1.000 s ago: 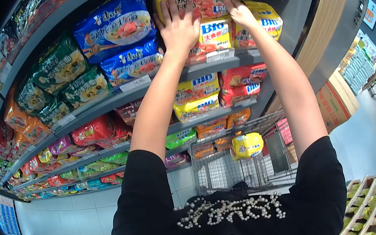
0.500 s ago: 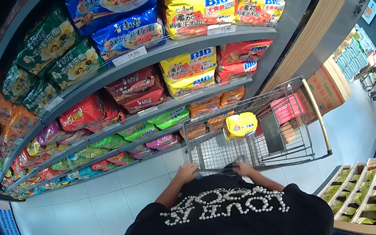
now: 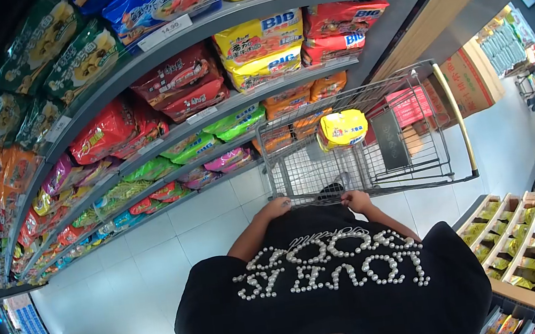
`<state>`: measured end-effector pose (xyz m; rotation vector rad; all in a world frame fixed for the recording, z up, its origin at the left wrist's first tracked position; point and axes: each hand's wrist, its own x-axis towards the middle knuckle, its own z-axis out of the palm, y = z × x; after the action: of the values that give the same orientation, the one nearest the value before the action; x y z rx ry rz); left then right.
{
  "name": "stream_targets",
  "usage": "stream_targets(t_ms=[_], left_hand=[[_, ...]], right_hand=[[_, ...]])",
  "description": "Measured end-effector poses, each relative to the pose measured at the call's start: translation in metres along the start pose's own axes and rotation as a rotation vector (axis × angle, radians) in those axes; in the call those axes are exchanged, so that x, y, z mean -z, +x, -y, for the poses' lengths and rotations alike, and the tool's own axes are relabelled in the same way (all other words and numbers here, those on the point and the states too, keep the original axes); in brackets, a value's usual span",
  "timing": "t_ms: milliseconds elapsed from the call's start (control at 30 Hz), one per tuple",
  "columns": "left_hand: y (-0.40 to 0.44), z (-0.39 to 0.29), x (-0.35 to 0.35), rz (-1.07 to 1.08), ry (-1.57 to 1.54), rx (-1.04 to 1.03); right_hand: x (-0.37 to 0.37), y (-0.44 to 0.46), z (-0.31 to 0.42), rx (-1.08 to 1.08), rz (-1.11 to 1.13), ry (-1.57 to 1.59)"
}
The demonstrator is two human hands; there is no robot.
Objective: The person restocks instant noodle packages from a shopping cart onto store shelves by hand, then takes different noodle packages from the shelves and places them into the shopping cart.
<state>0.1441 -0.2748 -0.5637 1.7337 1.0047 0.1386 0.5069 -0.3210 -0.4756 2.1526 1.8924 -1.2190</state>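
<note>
My left hand [image 3: 278, 207] is closed at the near corner of a wire shopping cart [image 3: 410, 184], its fingers curled by the side rail. To its right, my right hand [image 3: 356, 201] also has bent fingers closed on the same near rail. Inside the cart, toward the far side, rests a yellow multipack of instant noodles [image 3: 344, 129]. A dark panel [image 3: 389, 138] stands inside the cart near its handle [image 3: 454, 121], which points to the right. A shoe shows through the wires just past my hands.
Long shelves of noodle packs [image 3: 260, 54] curve along the left and far side. Red and brown cartons [image 3: 470, 78] stand beyond the cart handle. A slanted display rack [image 3: 525, 249] with yellow packets is at the right. Pale floor tiles [image 3: 122, 285] extend leftward; a distant person appears at right.
The cart and shelves now sit higher in view as the camera has tilted. Both hands appear farther forward, and my right hand has come to the cart's near rail.
</note>
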Motion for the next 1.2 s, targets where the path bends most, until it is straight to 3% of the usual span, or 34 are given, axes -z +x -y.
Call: stream_targets(t_ms=[100, 700, 1200], left_hand=[[-0.003, -0.008, 0.002, -0.081, -0.071, 0.078], [0.005, 0.004, -0.003, -0.136, -0.139, 0.026], [0.001, -0.005, 0.004, -0.079, -0.227, 0.124]], right_hand=[[0.002, 0.001, 0.002, -0.020, 0.021, -0.011], [0.006, 0.002, 0.005, -0.067, 0.004, -0.060], [0.007, 0.002, 0.009, -0.092, 0.024, -0.051]])
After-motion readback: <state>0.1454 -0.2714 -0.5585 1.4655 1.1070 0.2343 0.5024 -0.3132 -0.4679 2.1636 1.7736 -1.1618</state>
